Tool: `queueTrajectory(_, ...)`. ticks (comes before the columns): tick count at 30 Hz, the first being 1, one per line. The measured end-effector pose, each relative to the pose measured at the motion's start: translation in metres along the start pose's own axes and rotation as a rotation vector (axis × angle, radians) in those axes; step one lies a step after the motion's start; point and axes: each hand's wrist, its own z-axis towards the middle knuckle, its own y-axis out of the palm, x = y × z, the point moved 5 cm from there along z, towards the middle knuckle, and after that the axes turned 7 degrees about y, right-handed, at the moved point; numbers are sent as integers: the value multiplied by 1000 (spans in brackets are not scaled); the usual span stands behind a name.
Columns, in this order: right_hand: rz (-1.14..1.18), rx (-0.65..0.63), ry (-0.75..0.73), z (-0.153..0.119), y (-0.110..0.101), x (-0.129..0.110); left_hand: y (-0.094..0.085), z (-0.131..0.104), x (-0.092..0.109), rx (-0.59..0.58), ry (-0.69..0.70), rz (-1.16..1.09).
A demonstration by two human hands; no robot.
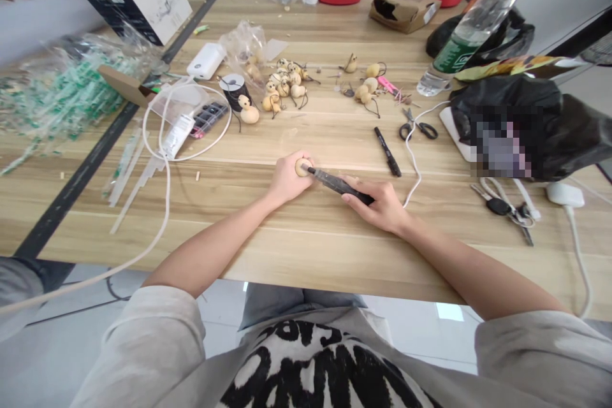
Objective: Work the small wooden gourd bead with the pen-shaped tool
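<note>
Near the middle of the table, my left hand (290, 177) is closed around a small pale gourd (302, 167), whose round end faces up. My right hand (377, 201) grips a dark, pen-like tool (337, 183) that slants left. Its narrow tip meets the gourd, or lies just in front of it; the exact kind of tool I cannot make out. Beyond my hands lies a cluster of little gourds (283, 84) with dark cords. One gourd with a drawn face (248, 111) sits beside a black thread spool (234, 90).
A black marker (387, 152) and scissors (418, 129) lie to the right, near a white cable, keys (507, 207) and a plastic bottle (463, 35). On the left are looped white cable, a glue tube (178, 136), glue sticks and a heap of green-and-white packets (71, 80).
</note>
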Motion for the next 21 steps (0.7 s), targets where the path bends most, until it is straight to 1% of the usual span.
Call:
queueTrajectory(4,-15,21,28,0,-1,2,-2,0,-1,26,-18,35)
queueTrajectory(8,-10,22,9,1,-1,1,0,0,-1,2,-15,26)
queueTrajectory(11,-17,26,26,1,-1,2,-1,0,-2,15,-17,38)
queueTrajectory(15,-15,6,10,0,0,1,0,0,-1,7,6,8)
queueTrajectory(18,-16,21,28,0,-1,1,-1,0,-1,30,-2,34)
queueTrajectory(21,-5,4,11,0,0,0,0,0,0,6,-4,7)
